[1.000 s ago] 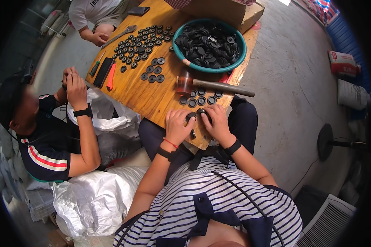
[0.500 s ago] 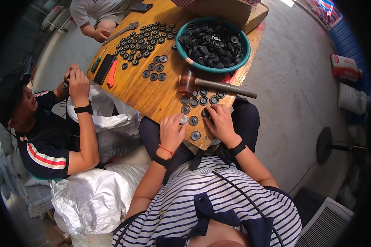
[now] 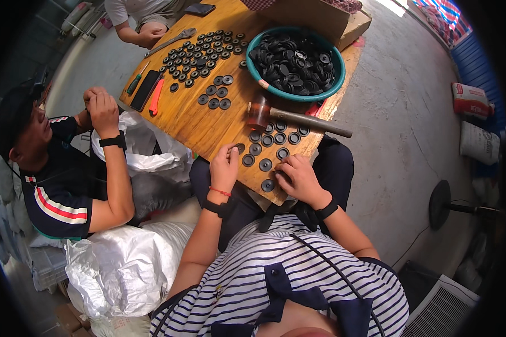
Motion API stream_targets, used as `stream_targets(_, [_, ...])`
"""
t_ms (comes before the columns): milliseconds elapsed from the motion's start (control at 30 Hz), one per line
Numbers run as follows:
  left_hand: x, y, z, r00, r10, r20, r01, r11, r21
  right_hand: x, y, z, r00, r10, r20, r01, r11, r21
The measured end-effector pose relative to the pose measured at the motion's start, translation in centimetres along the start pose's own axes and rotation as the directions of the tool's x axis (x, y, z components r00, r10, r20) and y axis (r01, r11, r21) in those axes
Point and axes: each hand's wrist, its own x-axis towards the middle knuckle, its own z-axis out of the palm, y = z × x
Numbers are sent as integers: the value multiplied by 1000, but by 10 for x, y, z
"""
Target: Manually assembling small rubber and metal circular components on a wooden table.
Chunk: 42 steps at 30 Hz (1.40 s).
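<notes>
My left hand (image 3: 224, 169) pinches a small dark disc (image 3: 240, 148) between thumb and fingertips, just over the left edge of the wooden table (image 3: 202, 132). With its fingers curled in, my right hand (image 3: 299, 181) is low over the table's near right corner; what lies under its fingertips is hidden. Between my hands several round black discs lie flat, among them a ringed disc (image 3: 248, 160), a disc with a centre hub (image 3: 266, 164) and another at the near corner (image 3: 268, 185). More ringed discs (image 3: 280, 138) sit in rows just beyond.
A mallet (image 3: 260, 115) with an amber head lies beyond the rows. Behind it stands a teal basin (image 3: 254, 73) heaped with black discs. Further left are many small rings, a wrench (image 3: 177, 39), a red cutter (image 3: 156, 96) and a screwdriver (image 3: 134, 84). A co-worker (image 3: 56, 174) sits at left.
My left hand has lifted and moved slightly left and away with the disc, now tilted. A ringed disc shows where it was. My right hand has drawn back toward me, uncovering another ringed disc.
</notes>
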Motion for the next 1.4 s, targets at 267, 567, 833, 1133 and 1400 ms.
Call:
stream_targets(267, [-14, 11, -2, 922, 386, -13, -351, 852, 388, -1, 9, -6, 950, 215, -227, -225, 974, -16])
stream_targets(567, [-79, 25, 10, 839, 407, 361, -521, 792, 319, -24, 19, -27, 957, 290, -10, -290, 956, 54])
stream_targets(833, [-64, 30, 14, 822, 449, 350, -554, 771, 313, -14, 24, -23, 964, 267, 12, -267, 963, 33])
stream_targets(1133, [-46, 42, 29, 819, 486, 303, -566, 768, 298, -24, 29, -32, 931, 366, 11, -353, 888, 296])
stream_targets(1400, [-49, 45, 38, 775, 493, 395, -619, 716, 322, -19, 24, -21, 941, 313, -129, -288, 941, 180])
